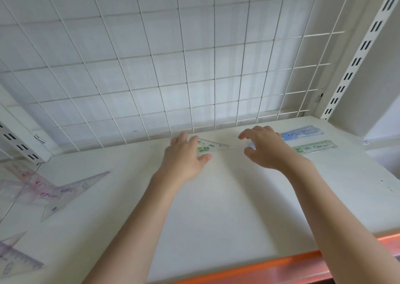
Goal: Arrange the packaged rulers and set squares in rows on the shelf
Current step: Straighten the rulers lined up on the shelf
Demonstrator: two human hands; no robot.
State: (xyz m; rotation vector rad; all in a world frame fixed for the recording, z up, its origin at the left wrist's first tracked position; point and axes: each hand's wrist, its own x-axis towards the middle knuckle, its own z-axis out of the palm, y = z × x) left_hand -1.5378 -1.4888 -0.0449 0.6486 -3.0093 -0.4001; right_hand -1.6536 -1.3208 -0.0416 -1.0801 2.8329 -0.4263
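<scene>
A clear packaged set square with a green label (pixel 213 146) lies near the back of the white shelf (pixel 216 197). My left hand (pixel 184 156) rests on its left end with fingers straight. My right hand (pixel 265 147) hovers just right of its tip, fingers loosely curled and holding nothing. Behind my right hand lie a blue packaged ruler (pixel 303 132) and a green packaged ruler (pixel 315 147), side by side at the back right. A loose pile of pink and purple set squares (pixel 54 190) sits at the left.
A white wire grid (pixel 173 67) closes the back of the shelf. Slotted uprights stand at the left (pixel 19 145) and right (pixel 355 62). The shelf's front edge is orange (pixel 270 264). Another purple set square (pixel 15 257) lies at the front left corner.
</scene>
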